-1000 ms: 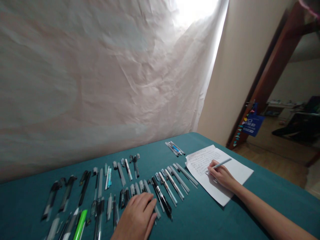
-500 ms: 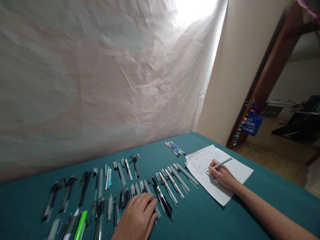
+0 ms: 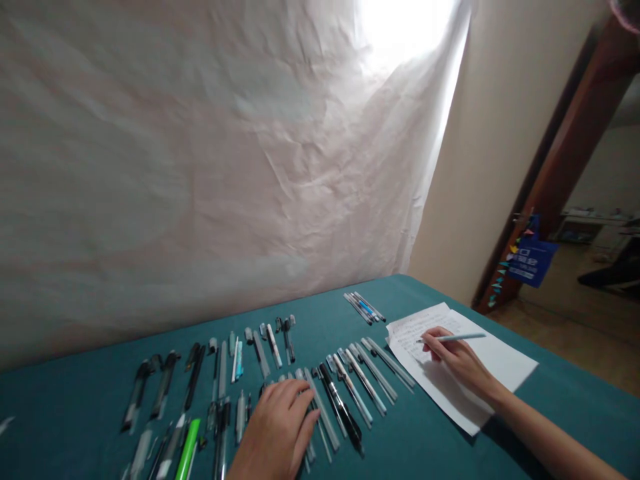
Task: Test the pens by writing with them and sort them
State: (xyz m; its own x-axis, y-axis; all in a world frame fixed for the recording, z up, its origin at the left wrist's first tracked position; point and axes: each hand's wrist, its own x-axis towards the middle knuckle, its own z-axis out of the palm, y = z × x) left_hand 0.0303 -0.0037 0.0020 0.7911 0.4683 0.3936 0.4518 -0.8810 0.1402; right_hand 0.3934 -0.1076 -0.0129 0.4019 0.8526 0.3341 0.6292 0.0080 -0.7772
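My right hand [image 3: 450,353] pinches a light-blue pen [image 3: 463,337] between thumb and fingers. It hovers over a white sheet [image 3: 505,360] with lines of handwriting on its left part, and a shadow falls on the paper beneath it. The pen lies nearly level; whether its tip touches the paper I cannot tell. My left hand [image 3: 280,423] rests palm down over a row of clear pens [image 3: 323,410], fingers loosely bent and slightly apart, hiding some of them. Just right of it lies an uncapped black pen [image 3: 343,407] with a dark grip.
Several taken-apart pens and caps cover the left of the green tabletop [image 3: 65,400], among them a bright green pen [image 3: 188,448] and a turquoise piece [image 3: 239,359]. Refills [image 3: 365,308] lie grouped at the back. Behind hangs a pale sheet [image 3: 225,167]; a blue bag [image 3: 534,260] hangs by the doorway.
The view has turned slightly left. My right hand has lifted a little from the paper and tipped the pen flatter. My left hand has shifted slightly left over the pens, uncovering more of them.
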